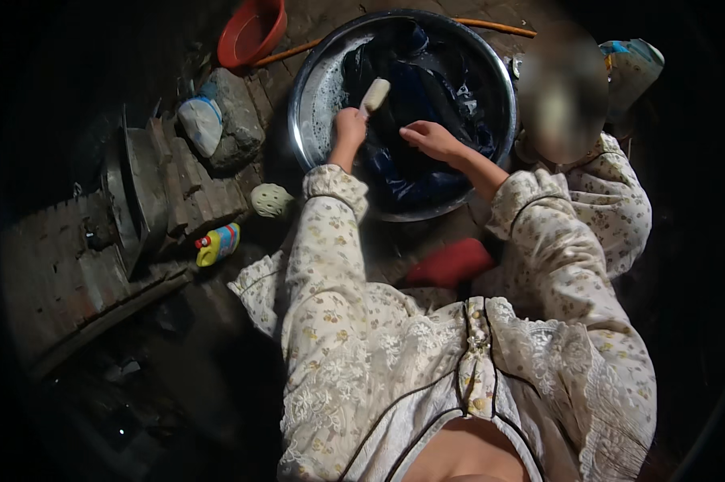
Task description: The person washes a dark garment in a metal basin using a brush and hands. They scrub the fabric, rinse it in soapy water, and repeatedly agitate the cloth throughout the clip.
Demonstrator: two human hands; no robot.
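A large round metal basin (pixel 296 108) in front of me holds dark blue, wet-looking cloth (pixel 415 88) and sudsy water (pixel 328 92). Over its left part, my left hand (pixel 350 128) is closed around the handle of a pale scrub brush (pixel 375 95), its head tilted up and to the right. My right hand (pixel 433 140) hovers over or touches the cloth near the basin's middle. Its fingers are drawn together with the tips pointing left; whatever they may pinch is too dark to make out.
Left of the basin are a white-and-blue bag (pixel 202 122) on a stone (pixel 238 120), a pale clog with holes (pixel 272 200) and a yellow bottle (pixel 218 244). Beyond lies a red-orange basin (pixel 252 34) by an orange stick (pixel 491 28). Something red (pixel 451 263) sits below the metal basin.
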